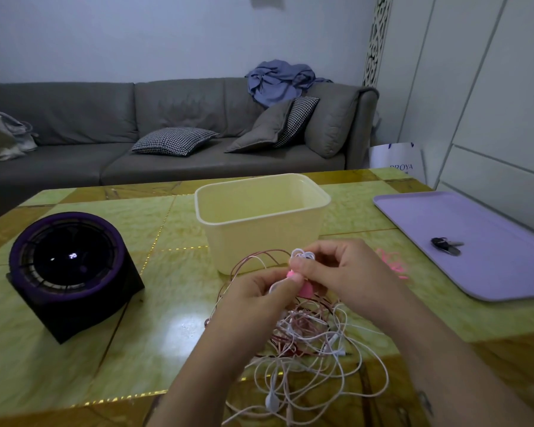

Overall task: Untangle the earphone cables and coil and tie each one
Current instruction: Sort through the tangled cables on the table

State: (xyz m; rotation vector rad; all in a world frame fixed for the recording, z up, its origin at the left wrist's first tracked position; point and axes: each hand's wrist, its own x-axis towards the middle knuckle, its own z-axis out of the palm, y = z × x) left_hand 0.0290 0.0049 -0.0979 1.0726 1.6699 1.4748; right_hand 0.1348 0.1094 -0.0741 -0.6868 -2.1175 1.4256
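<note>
Table (74, 349): cables (321, 359), tub (259, 241), tray (506, 272), device (71, 272)

Home living rm: grey sofa (167, 131) w/ cushions (174, 140), tiled table (74, 349).

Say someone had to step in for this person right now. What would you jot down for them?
Left hand: pinches a pink piece of the earphone cables.
Right hand: pinches white loops just above it.
Cables: one knotted heap on the table, in front of the cream tub.
Done: nothing coiled or tied, as far as shows.
Left: separate, coil and tie each.
</note>
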